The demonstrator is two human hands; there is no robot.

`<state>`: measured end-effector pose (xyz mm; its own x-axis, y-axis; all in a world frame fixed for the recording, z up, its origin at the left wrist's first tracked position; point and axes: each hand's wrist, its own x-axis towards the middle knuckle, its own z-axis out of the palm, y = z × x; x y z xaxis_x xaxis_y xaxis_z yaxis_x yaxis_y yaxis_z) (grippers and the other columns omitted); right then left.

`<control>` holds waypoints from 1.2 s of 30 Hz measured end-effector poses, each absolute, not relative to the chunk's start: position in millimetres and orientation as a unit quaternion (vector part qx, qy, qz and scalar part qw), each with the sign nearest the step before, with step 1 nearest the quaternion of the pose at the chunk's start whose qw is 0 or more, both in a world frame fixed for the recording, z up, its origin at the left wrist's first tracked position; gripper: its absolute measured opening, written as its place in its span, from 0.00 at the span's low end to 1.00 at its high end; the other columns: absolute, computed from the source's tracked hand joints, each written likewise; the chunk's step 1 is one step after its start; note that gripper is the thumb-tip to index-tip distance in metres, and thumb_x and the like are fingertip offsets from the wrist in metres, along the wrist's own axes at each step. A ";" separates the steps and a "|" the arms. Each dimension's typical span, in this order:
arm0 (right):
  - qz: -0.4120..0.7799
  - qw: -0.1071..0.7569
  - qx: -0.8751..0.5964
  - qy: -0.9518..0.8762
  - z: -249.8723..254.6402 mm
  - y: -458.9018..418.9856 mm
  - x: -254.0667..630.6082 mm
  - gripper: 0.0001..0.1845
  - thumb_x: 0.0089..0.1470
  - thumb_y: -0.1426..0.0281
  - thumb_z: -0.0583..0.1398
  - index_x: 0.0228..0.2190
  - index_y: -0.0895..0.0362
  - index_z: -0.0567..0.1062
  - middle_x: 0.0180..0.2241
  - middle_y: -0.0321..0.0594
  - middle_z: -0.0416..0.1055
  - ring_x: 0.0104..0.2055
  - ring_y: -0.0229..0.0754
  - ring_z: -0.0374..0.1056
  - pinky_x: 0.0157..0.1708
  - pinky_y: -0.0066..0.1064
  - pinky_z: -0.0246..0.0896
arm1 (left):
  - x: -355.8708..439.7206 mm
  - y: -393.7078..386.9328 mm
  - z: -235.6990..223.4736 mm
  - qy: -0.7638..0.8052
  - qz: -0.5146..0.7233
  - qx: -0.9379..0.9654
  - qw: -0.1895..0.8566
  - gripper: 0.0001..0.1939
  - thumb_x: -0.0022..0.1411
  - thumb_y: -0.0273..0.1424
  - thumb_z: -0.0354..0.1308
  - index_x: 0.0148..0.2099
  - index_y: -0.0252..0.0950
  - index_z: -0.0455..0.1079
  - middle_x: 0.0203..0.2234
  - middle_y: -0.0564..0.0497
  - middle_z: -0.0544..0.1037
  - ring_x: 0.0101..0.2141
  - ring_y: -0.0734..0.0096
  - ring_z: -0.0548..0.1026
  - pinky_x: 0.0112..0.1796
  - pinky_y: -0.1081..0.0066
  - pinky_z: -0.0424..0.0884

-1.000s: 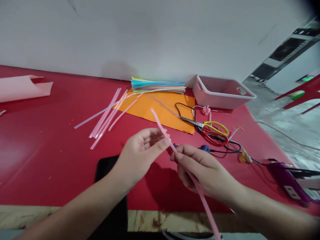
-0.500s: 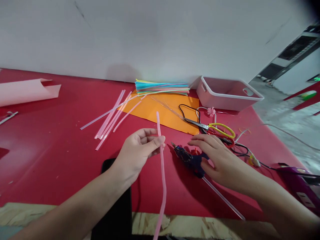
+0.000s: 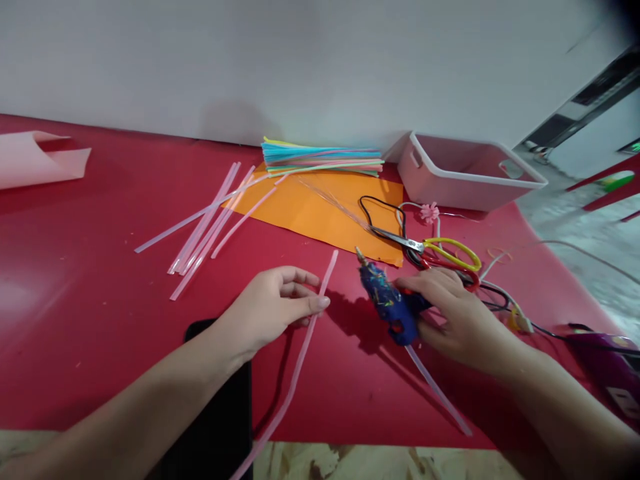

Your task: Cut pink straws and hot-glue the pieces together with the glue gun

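Observation:
Between the thumb and fingers of my left hand (image 3: 273,308) is a long pink pipe cleaner (image 3: 300,373), whose lower part bends down toward the bottom edge. My right hand (image 3: 457,320) grips the handle of a blue hot glue gun (image 3: 387,303), raised a little above the table. Its metal nozzle points up and left, near the pipe cleaner's upper end but apart from it. A clear glue stick (image 3: 437,390) sticks out of the gun's back. Just beyond my right hand lie scissors (image 3: 450,253) with yellow and red handles.
On the red table (image 3: 110,333) lie loose glue sticks (image 3: 210,220), an orange sheet (image 3: 295,210), a bundle of coloured pipe cleaners (image 3: 320,159) and a pink flower (image 3: 429,213). A pink basket (image 3: 465,183) stands back right. Cords run to a purple power strip (image 3: 600,363). A black device (image 3: 220,400) lies under my left forearm.
My right hand has closed on the glue gun and lifted it off the table, tipping its nozzle further up. The pipe cleaner in my left hand has tilted, its top end leaning right.

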<state>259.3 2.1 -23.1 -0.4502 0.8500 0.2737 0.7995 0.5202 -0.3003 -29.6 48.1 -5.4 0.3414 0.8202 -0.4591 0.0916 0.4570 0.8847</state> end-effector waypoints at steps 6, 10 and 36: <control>0.145 0.361 -0.360 -0.848 -39.2 -0.6 248.4 0.12 0.57 0.74 0.57 0.43 0.51 0.68 0.30 0.40 0.69 0.30 0.44 0.67 0.32 0.37 0.63 | -23.1 47.7 -11.5 0.473 0.268 0.378 0.749 0.11 0.50 0.27 0.72 0.36 0.34 0.75 0.22 0.55 0.78 0.21 0.81 0.72 0.25 0.79 0.67; 0.170 0.313 -0.361 -0.862 -42.3 -1.8 247.3 0.12 0.57 0.70 0.59 0.44 0.50 0.68 0.30 0.41 0.69 0.31 0.45 0.66 0.34 0.39 0.63 | -25.0 43.9 -13.2 0.464 0.251 0.365 0.767 0.12 0.49 0.26 0.73 0.37 0.35 0.76 0.23 0.57 0.78 0.25 0.82 0.75 0.28 0.81 0.68; 0.142 0.285 -0.374 -0.871 -36.9 0.7 249.7 0.11 0.59 0.61 0.57 0.41 0.54 0.69 0.29 0.42 0.69 0.29 0.44 0.65 0.30 0.36 0.61 | -24.2 38.8 -15.9 0.431 0.255 0.365 0.785 0.11 0.48 0.27 0.74 0.35 0.41 0.81 0.21 0.59 0.76 0.22 0.84 0.71 0.27 0.83 0.69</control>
<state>249.7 0.7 -36.9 -0.5586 0.7317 0.3907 0.5703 0.6808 -0.4597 -24.2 38.8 -15.9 0.4984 0.7151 -0.4901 -0.0849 0.6029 0.7933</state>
